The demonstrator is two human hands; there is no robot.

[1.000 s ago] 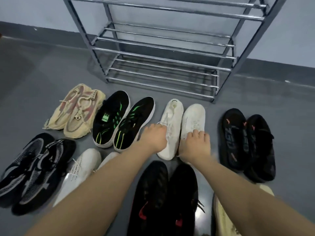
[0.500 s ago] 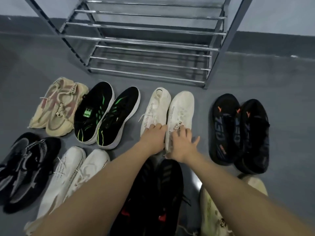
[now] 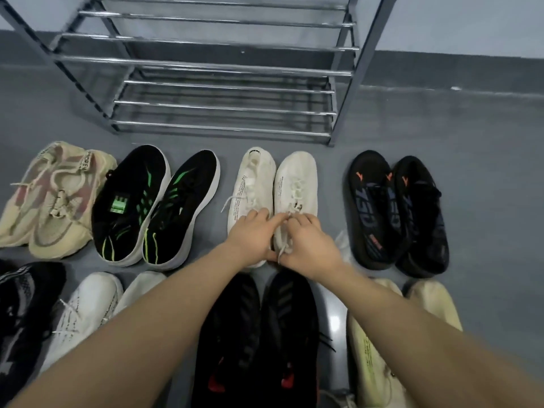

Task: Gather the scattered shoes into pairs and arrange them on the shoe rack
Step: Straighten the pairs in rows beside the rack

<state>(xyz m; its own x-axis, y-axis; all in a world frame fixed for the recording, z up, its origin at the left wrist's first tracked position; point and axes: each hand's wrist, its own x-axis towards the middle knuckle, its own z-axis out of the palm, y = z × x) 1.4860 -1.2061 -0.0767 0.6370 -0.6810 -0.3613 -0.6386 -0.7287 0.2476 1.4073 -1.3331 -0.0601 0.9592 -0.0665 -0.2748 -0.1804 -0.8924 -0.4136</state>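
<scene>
Gripping white sneakers point(image 3: 273, 187) | left hand point(image 3: 250, 237), right hand point(image 3: 309, 245) clamped on heels | rack point(image 3: 206, 66) behind

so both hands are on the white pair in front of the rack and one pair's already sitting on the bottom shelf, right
Not quite. The head view shows both the left hand and the right hand on the white pair in front of the shoe rack, but the rack's bottom shelf holds no shoes. Every pair in view sits on the floor.

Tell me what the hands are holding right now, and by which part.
Both hands grip the white lace-up sneakers: left hand on the left shoe, right hand on the right shoe, at the heel ends.
</scene>
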